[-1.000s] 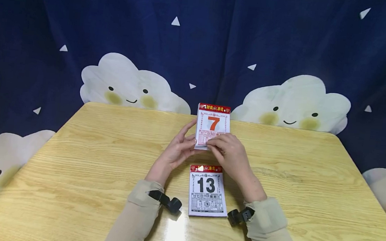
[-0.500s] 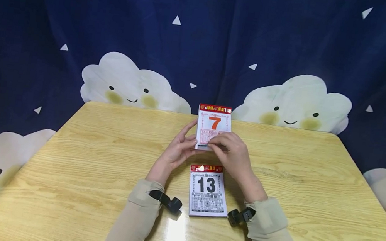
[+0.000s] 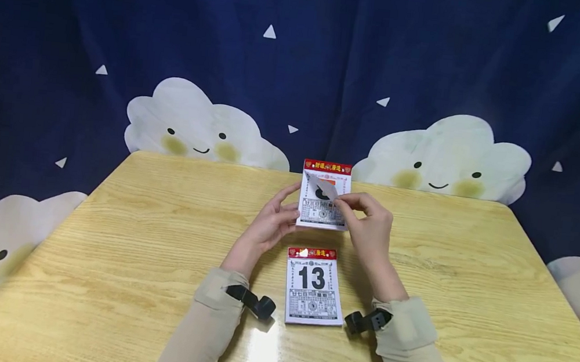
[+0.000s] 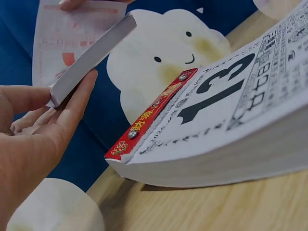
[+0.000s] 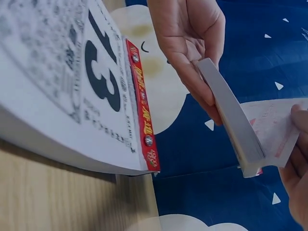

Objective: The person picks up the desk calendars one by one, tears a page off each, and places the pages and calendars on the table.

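My left hand grips a small tear-off calendar by its left edge, thumb in front and fingers behind, raised over the far part of the table. Between the thumb and fingertips of my right hand is the calendar's top sheet, a thin page with red print. The sheet is peeled up and folded back from its lower right corner. Under it a page with a black numeral, partly hidden, is exposed. A second tear-off calendar, showing a black 13, lies flat on the table closer to me, between my forearms.
The wooden table spreads out on both sides of the calendars. Behind its far edge hangs a dark blue curtain with smiling clouds and white triangles. Each wrist wears a small black camera.
My right hand has moved up and to the right, peeling the page with the red 7 upward and uncovering the black-printed page below. My left hand keeps its grip.
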`<state>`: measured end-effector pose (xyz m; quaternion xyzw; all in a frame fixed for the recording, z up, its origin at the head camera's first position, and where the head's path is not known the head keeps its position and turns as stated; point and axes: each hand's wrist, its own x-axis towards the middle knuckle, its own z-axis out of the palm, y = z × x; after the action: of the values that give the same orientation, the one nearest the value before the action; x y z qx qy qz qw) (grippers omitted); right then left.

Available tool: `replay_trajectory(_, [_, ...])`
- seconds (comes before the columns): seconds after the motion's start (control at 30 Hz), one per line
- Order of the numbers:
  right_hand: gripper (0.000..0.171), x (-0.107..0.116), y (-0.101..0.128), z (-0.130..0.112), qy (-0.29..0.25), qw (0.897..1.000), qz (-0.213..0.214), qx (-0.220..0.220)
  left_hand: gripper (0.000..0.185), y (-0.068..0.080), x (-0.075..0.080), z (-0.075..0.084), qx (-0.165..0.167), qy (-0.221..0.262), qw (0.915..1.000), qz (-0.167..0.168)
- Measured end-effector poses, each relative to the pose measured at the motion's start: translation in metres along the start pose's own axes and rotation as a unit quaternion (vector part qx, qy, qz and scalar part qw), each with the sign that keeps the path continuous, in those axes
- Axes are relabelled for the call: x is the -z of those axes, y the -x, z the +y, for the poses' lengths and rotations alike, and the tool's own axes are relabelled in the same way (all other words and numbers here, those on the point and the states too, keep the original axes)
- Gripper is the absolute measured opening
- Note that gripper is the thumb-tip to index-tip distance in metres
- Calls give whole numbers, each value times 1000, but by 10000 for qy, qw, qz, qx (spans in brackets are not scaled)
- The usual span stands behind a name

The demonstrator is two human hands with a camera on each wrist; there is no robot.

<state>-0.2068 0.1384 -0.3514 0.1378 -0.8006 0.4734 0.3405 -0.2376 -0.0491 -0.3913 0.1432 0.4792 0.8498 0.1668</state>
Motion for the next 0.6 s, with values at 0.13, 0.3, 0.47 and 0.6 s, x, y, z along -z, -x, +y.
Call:
replay_trajectory(0.13, [14, 1, -5, 4, -60, 9992, 181, -349, 64, -1, -2, 1, 58, -186, 9997, 166])
replay_trajectory(0.3, [15, 2, -13, 10, -48, 9979, 283, -580, 65, -3, -1, -2, 54, -112, 9995, 307])
replay_trajectory(0.47, [16, 3, -21, 14, -3, 9959, 255, -870, 65, -3, -4, 0, 9, 52, 9990, 448])
replay_trajectory(0.6, [17, 4, -23, 18, -104, 9918, 190, -1260, 65, -3, -5, 1, 0, 94, 9982, 598])
